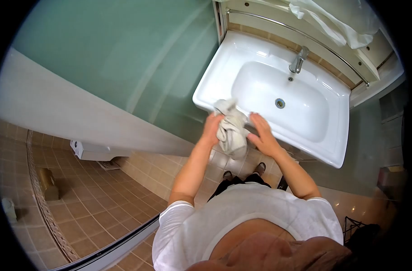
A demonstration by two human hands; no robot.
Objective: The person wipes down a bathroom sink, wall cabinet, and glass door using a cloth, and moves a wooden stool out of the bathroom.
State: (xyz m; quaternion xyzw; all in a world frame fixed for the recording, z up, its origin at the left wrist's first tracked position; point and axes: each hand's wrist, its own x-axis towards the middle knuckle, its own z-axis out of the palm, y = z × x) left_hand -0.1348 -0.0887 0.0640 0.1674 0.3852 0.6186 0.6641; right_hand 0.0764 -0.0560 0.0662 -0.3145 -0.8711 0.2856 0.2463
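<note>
A crumpled, off-white cloth (233,133) hangs in front of the sink's near edge. My left hand (211,128) grips it from the left side, with the fingertips partly hidden behind its folds. On the other side is my right hand (264,139), thumb and fingers apart. Its thumb tip comes close to the cloth; whether they touch I cannot tell. Beyond both hands is the white washbasin (215,83), with a chrome faucet (299,60) at its back and a round drain (280,103) in the bowl.
A chrome rail (296,35) curves behind the basin, below a shelf with white fabric (328,22). Green frosted glass (124,54) stands at the left. A sliding-door track (120,241) crosses the brown tiled floor (93,198). A white box-like object (92,151) sits low at the left.
</note>
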